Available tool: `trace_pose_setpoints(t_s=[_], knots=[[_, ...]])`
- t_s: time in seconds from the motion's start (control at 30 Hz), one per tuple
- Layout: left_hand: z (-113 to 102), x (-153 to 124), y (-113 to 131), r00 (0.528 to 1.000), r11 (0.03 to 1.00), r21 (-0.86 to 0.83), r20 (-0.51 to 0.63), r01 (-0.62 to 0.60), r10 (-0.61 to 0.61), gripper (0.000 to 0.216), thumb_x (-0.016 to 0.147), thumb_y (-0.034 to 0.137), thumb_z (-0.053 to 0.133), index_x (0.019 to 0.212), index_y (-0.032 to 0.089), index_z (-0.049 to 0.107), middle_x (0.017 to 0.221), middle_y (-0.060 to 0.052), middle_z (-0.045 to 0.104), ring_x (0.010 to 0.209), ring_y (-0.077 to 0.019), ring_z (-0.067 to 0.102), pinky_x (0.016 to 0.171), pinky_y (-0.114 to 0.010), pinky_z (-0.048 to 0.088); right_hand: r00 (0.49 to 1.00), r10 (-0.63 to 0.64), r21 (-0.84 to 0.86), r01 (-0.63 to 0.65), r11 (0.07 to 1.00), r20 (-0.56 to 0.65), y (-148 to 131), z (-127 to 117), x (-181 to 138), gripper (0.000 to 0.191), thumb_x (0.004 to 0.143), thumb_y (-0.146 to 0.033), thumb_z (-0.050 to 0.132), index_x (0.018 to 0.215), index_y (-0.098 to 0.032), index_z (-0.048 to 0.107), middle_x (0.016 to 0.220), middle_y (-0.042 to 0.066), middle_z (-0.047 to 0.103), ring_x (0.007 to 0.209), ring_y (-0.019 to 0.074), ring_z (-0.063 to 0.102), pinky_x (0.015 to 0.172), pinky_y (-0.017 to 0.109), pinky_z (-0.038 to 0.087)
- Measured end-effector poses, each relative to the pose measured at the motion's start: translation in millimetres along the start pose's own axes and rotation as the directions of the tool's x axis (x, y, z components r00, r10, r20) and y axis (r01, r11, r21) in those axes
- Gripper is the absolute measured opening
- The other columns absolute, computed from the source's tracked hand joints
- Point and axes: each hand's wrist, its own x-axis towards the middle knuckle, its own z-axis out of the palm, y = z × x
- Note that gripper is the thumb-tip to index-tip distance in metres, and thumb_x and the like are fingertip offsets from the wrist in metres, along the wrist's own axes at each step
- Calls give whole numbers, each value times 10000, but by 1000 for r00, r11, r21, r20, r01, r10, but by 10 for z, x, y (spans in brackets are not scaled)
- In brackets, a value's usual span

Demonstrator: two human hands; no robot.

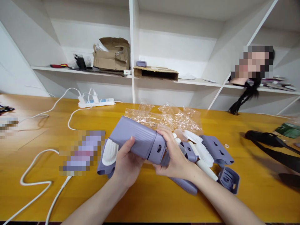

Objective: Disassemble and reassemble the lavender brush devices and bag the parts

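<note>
Bare forearms outstretched, my left grip and right grip, half-closed, hold a boxy purple plastic casing (ribbed).

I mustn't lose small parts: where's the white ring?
In the head view, the white ring lies on the table, right of centre, just right of the purple panel.

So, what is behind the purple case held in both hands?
Crumpled clear plastic lies on the table behind the purple case, with white shelving beyond; whatever the case itself covers cannot be seen.
</note>
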Motion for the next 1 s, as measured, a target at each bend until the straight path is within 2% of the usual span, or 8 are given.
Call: trace_pose_setpoints(t_s=[0.13,0.23,0.4,0.57,0.67,0.77,0.87,1.0], knots=[[2,-12,-1,1000,1000,3,12,-10,10,248,711,238,685,954,191,673,892,-29,719,798,-165,660,630,-247,544,1000,-10,-1,10,1000,10,15,-5,7,915,611,-197,651,1377,-217,152,1333,133,325,1302,269,324,1101,460,300],[-8,-24,-52,997,997,13,23,-70,70,275,683,248,712,948,189,674,857,-18,715,821,-164,659,648,-230,537,999,-9,-13,9,1000,37,-6,-13,3,929,629,-219,654,1388,-210,119,1355,144,305,1323,276,293,1106,472,284],[-38,-40,-158,986,985,45,32,-167,166,394,604,212,760,985,223,663,847,20,712,811,-150,653,688,-223,529,995,70,-32,-68,997,69,-60,-21,-11,944,634,-219,642,1392,-214,79,1358,159,267,1319,305,291,1078,505,306],[-78,-73,-176,973,969,85,37,-230,228,456,600,166,757,1032,260,649,898,43,704,877,-146,637,732,-225,517,991,109,-24,-108,994,83,-67,-21,-20,959,622,-207,644,1392,-245,73,1321,146,294,1267,313,354,1037,520,347],[-77,-66,-139,983,979,86,46,-183,180,436,588,187,769,1005,241,656,870,32,709,855,-157,650,691,-219,521,993,101,-16,-100,995,58,-58,-19,-15,967,609,-205,656,1392,-259,91,1316,135,316,1260,321,356,1039,533,336],[-39,-40,-86,994,992,57,6,-112,112,372,610,204,755,969,224,659,843,19,714,814,-154,658,664,-218,532,994,95,-7,-94,996,46,-54,-11,-6,950,614,-203,653,1391,-254,109,1329,128,327,1283,309,331,1052,512,331],[9,-27,-47,995,995,31,-45,-91,92,272,682,211,697,951,213,660,842,7,715,786,-149,659,665,-231,544,996,89,5,-89,996,32,-59,5,-5,934,618,-199,650,1389,-251,125,1331,121,342,1283,290,337,1057,491,337],[27,-38,-33,997,997,19,-31,-72,72,201,723,244,658,915,185,667,853,-20,715,809,-176,661,646,-249,543,998,64,-7,-64,998,-9,-76,21,-15,937,615,-203,648,1393,-249,129,1323,119,354,1270,292,352,1051,499,346]])
